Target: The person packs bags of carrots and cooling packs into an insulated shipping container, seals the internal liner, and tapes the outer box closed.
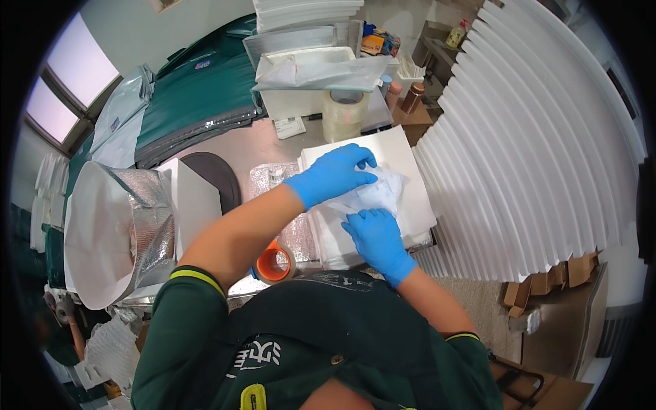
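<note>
A clear plastic bag (384, 192) with a white, bluish-marked filling lies on a stack of white sheets (415, 205). Over the bag's upper left part is my left hand (335, 171), in a blue glove, its fingers curved and the thumb against the plastic. Whether those fingertips pinch the film is hard to make out. My right hand (379, 243), gloved the same way, has its fingers curled on the bag's lower edge. Left of the stack lies a silver bubble-foil pouch (259, 182) bearing a printed label, partly covered by my left forearm.
An orange tape dispenser (274, 262) sits at the table's near edge. A large roll of clear tape (344, 118) stands behind the sheets. On the left is a foil-lined white bag (102, 230). White foam sheets (528, 154) rise at right. A co-worker's arm (76, 333) shows lower left.
</note>
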Motion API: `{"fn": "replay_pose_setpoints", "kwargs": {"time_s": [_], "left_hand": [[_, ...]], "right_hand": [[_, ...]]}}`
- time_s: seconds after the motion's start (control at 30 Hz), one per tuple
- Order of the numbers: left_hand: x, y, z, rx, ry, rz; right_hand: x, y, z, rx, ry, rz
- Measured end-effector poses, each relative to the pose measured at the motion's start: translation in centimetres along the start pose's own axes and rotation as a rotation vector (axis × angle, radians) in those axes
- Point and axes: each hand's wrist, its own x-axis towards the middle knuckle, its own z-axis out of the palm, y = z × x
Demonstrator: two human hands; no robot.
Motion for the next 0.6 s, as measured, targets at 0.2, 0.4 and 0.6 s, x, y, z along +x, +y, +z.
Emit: {"fn": "replay_pose_setpoints", "kwargs": {"time_s": [0.2,0.4,0.6], "left_hand": [[2.3,-3.0,0.4,0.124,-0.214,-0.069],[3.9,-3.1,1.0,0.234,-0.075,-0.011],[1.4,0.4,3.2,0.680,0.137,0.565]], "right_hand": [[2.8,3.8,-3.2,0.019,0.115,-0.080],[4.1,11.9,1.9,0.760,0.174,0.667],[5.0,16.7,2.8,1.175,-0.040,0.846]]}}
